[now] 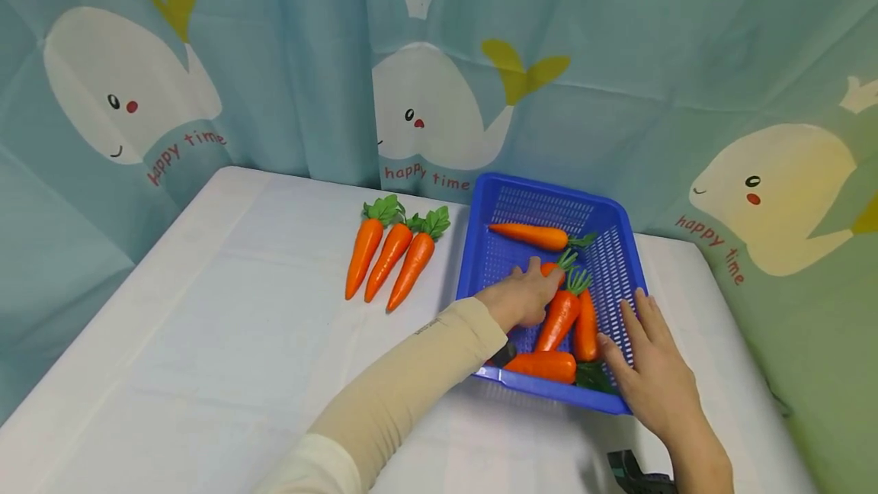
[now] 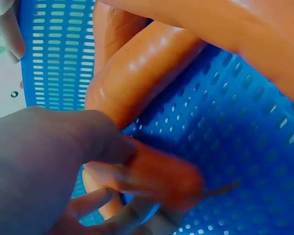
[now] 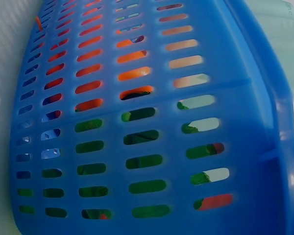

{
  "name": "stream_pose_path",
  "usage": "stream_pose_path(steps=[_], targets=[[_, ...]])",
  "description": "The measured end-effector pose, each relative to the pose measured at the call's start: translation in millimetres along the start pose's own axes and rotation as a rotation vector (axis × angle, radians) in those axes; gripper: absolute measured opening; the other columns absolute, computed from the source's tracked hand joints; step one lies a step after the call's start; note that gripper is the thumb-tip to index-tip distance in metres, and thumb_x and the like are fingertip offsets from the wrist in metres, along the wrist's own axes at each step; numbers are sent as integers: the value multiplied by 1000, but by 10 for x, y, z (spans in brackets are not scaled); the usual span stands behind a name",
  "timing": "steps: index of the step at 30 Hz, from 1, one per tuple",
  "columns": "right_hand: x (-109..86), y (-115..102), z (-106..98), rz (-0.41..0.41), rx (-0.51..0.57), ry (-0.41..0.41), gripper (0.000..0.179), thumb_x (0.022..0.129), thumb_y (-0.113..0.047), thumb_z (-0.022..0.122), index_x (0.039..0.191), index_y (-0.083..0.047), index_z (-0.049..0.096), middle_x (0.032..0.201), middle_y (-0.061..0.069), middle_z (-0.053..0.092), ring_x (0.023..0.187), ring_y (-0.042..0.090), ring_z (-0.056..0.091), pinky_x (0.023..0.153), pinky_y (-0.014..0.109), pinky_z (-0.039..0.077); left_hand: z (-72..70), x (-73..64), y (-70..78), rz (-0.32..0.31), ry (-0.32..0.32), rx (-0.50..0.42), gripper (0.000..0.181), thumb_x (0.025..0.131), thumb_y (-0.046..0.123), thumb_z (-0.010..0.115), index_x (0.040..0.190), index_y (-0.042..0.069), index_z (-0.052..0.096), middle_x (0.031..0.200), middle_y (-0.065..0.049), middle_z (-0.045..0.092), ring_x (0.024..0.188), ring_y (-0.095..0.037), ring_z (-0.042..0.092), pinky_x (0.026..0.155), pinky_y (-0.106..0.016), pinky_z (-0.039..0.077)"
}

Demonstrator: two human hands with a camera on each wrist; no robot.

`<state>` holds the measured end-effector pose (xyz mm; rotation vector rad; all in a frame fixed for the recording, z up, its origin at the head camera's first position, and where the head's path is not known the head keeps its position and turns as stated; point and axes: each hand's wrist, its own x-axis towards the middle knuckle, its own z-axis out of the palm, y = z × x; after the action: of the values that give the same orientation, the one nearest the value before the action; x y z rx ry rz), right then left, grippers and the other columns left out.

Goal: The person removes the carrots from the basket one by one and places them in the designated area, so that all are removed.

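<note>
My left hand (image 1: 524,297) reaches into the blue plastic basket (image 1: 562,394). Its thumb and fingers pinch an orange carrot (image 2: 161,176), blurred in the left wrist view and mostly covered by the hand in the head view. Around it in the basket lie more carrots: one (image 1: 531,235) along the back, an upright-pointing one (image 1: 559,320) beside another (image 1: 586,332), and one (image 1: 545,366) along the front wall. With fingers spread, my right hand (image 1: 655,368) rests at the basket's right rim. The right wrist view shows the slotted wall (image 3: 152,127) from outside.
Left of the basket, three leafy-topped carrots (image 1: 389,261) lie side by side on the white table (image 1: 226,326). A blue curtain (image 1: 309,59) with whale prints hangs behind the table, and a greenish one closes off the right side.
</note>
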<state>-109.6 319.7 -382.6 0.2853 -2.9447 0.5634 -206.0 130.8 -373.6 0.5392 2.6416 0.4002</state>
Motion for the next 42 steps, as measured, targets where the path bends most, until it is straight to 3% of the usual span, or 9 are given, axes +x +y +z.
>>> stream_pose_path(steps=[8,15,19,24,28,42], targets=[[23,-10,-3,21,-14,-21,68,103,-40,45,152,5,31,164,23,15,153,41,10,101,77,29,-6,49,25,-16,57,37,52,103,27,50,151,33,31,160,-12,26,140,-38,39,110,-43,45],[6,-18,-15,19,-12,-5,67,102,-39,46,150,6,34,163,24,17,152,42,12,102,76,30,-3,61,31,46,92,139,51,104,21,47,153,30,36,156,-16,33,139,-37,41,114,-43,40],[16,-12,-16,11,-11,13,67,102,-39,47,150,6,35,164,23,17,152,41,12,102,76,30,-19,77,23,70,109,102,50,102,13,51,150,26,41,154,-17,37,139,-40,42,115,-45,39],[18,-10,6,9,-11,7,66,102,-38,46,149,6,35,164,22,17,152,41,12,102,76,29,-11,61,3,80,110,92,46,99,11,56,142,24,48,154,-17,37,139,-42,41,110,-45,44],[15,-16,9,14,-21,3,65,102,-38,46,149,6,37,164,22,17,152,42,13,102,76,30,11,39,-10,100,111,112,50,98,13,58,145,26,47,153,-15,39,139,-38,42,108,-42,47],[17,-20,2,26,-37,-21,66,102,-40,47,149,5,37,164,22,16,152,43,13,100,76,30,38,31,-10,165,70,142,57,99,8,57,150,27,42,163,-3,25,147,-37,33,114,-45,40]])
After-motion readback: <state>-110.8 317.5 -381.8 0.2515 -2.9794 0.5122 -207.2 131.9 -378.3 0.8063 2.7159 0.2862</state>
